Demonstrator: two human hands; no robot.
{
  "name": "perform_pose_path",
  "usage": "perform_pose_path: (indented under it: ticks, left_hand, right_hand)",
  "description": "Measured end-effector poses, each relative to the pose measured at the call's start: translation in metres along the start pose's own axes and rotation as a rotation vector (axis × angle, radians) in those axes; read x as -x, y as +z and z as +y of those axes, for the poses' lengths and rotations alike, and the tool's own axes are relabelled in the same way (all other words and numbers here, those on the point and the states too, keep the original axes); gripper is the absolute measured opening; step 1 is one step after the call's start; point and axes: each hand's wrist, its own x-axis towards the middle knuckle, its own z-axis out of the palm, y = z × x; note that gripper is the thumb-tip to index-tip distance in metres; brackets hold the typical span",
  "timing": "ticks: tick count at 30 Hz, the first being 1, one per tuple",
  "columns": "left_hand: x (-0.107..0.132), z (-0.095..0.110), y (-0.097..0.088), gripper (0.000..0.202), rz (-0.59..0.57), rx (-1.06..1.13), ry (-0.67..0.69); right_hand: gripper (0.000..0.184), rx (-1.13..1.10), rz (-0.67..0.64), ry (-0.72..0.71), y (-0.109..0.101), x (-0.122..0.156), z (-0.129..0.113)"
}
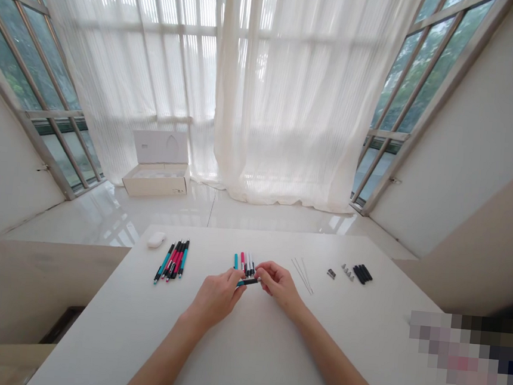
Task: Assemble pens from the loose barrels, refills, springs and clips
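Note:
My left hand (218, 297) and my right hand (279, 287) meet above the white table (242, 359), both gripping a slim pen (249, 282) with a black barrel and a teal end. The left hand has the teal end, and the right has the black end. Just beyond my fingers lies a small group of teal, pink and black pen parts (243, 263). A larger bunch of assembled teal, pink and black pens (172, 261) lies to the left. To the right are thin metal rods (302, 275), a small grey part (331, 273), several metal tips (347, 272) and black barrels (362, 274).
A white oval case (156, 239) sits near the table's far left corner. Beyond the far edge, an open cardboard box (157, 175) stands on the glossy tile floor before sheer curtains. A pixelated patch covers the lower right.

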Motion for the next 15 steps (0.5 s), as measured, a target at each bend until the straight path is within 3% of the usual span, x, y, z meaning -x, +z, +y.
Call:
perform_pose_path:
  ticks: [4,9,15]
  left_hand:
    - [-0.0004,-0.0026,0.0029,0.01,-0.009,-0.039,0.012]
    - [-0.0016,-0.0019,0.0058,0.006,0.004,-0.064,0.054]
    - [-0.0017,-0.0013,0.0079,0.008,0.056,-0.028,0.077]
  right_hand:
    - [0.034,0.227,-0.026,-0.032,-0.0004,0.0015,0.0028]
    - [0.044,0.422,-0.034,-0.049,-0.0009,0.0029,0.0028]
    - [0.048,0.482,-0.037,-0.05,-0.0006,0.0033,0.0007]
